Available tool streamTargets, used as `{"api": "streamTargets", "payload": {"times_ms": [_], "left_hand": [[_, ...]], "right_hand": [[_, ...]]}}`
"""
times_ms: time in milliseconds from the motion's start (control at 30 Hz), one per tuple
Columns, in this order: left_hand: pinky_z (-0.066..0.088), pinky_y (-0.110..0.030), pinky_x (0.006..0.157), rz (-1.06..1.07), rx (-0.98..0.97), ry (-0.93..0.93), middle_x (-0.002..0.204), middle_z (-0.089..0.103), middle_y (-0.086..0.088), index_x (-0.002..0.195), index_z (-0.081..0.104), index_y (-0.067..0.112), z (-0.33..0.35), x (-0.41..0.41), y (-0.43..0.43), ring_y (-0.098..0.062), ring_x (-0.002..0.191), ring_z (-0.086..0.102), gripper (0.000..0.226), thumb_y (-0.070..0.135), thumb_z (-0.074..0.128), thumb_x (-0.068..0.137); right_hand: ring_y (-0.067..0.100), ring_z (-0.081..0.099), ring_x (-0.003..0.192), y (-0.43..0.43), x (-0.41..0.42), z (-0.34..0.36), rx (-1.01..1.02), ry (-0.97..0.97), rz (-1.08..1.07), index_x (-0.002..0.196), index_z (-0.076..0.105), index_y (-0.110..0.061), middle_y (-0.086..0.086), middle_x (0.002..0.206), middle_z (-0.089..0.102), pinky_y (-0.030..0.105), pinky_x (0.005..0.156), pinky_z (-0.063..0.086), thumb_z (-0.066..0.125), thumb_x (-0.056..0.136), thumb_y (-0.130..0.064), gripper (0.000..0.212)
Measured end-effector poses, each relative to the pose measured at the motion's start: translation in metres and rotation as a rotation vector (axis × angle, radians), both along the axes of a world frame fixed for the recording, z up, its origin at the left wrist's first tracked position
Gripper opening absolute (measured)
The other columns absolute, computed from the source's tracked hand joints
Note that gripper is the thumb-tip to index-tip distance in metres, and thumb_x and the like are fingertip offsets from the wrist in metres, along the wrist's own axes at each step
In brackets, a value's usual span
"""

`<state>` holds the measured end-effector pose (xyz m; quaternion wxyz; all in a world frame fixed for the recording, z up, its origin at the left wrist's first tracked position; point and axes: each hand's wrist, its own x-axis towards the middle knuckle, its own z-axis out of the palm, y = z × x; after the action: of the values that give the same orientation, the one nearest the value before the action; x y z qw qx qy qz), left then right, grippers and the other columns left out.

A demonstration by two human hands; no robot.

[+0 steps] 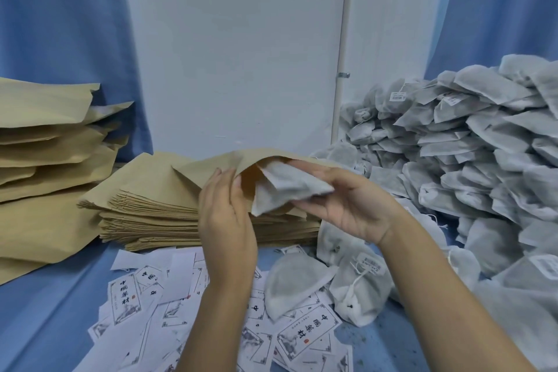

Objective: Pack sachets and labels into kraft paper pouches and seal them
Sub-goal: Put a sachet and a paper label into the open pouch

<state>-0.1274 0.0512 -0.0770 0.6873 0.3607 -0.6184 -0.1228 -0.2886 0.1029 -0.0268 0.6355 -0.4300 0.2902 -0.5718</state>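
A kraft paper pouch (211,167) lies on top of a flat stack of pouches (157,214), its mouth lifted open toward me. My left hand (225,214) holds the near lip of that mouth between thumb and fingers. My right hand (347,205) grips a grey-white sachet (290,187), whose far end is inside the pouch mouth. Printed paper labels (305,334) lie scattered on the blue cloth in front of me.
A large heap of sachets (471,154) fills the right side. Two loose sachets (296,284) lie near my right forearm. Filled kraft pouches (45,160) are piled at the left. A white panel (235,54) and blue curtains stand behind.
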Motion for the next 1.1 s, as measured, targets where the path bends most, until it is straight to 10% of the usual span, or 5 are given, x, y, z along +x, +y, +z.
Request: {"api": "streamTargets", "payload": {"times_ms": [167, 400, 633, 833, 1100], "left_hand": [[0.035, -0.022, 0.099, -0.059, 0.013, -0.051, 0.116, 0.063, -0.012, 0.115, 0.062, -0.003, 0.001, -0.006, 0.006, -0.027, 0.117, 0.055, 0.044, 0.027, 0.036, 0.096], [0.051, -0.034, 0.077, 0.041, -0.056, -0.162, 0.1, 0.07, -0.005, 0.104, 0.068, 0.003, 0.004, -0.017, 0.02, -0.022, 0.094, 0.065, 0.04, 0.026, 0.037, 0.097], [0.045, -0.028, 0.073, 0.049, -0.019, -0.132, 0.098, 0.069, -0.003, 0.103, 0.068, 0.004, 0.005, -0.013, 0.017, -0.022, 0.092, 0.064, 0.046, 0.033, 0.033, 0.096], [0.045, -0.023, 0.067, 0.114, -0.168, -0.134, 0.087, 0.071, -0.005, 0.093, 0.071, 0.0, 0.002, -0.011, 0.02, -0.021, 0.079, 0.066, 0.033, 0.018, 0.043, 0.096], [0.045, -0.031, 0.083, 0.043, 0.025, -0.081, 0.104, 0.069, -0.013, 0.108, 0.066, -0.003, 0.001, -0.01, 0.011, -0.03, 0.101, 0.063, 0.029, 0.015, 0.045, 0.098]], "right_hand": [[0.031, 0.058, 0.115, -0.006, 0.024, 0.0, 0.016, 0.15, -0.226, 0.126, 0.046, 0.015, 0.027, 0.125, 0.057, 0.036, 0.102, 0.046, 0.035, 0.087, 0.016, 0.041], [0.032, 0.061, 0.088, -0.008, 0.05, -0.013, -0.158, 1.646, -0.929, 0.092, 0.052, -0.016, 0.009, 0.092, 0.066, 0.034, 0.068, 0.043, 0.043, 0.094, -0.038, 0.024], [0.028, 0.06, 0.086, -0.005, 0.052, -0.005, -0.21, 1.683, -1.024, 0.098, 0.058, -0.016, 0.002, 0.092, 0.064, 0.033, 0.067, 0.044, 0.058, 0.077, -0.031, 0.025], [0.024, 0.057, 0.102, -0.007, 0.054, -0.006, -0.137, 1.383, -0.453, 0.11, 0.058, -0.012, 0.007, 0.113, 0.063, 0.037, 0.092, 0.045, 0.041, 0.093, -0.023, 0.027], [0.014, 0.059, 0.059, 0.002, 0.049, 0.003, -0.306, 1.076, -0.48, 0.07, 0.071, -0.011, -0.001, 0.065, 0.068, 0.023, 0.057, 0.048, 0.049, 0.08, -0.003, 0.026]]}}
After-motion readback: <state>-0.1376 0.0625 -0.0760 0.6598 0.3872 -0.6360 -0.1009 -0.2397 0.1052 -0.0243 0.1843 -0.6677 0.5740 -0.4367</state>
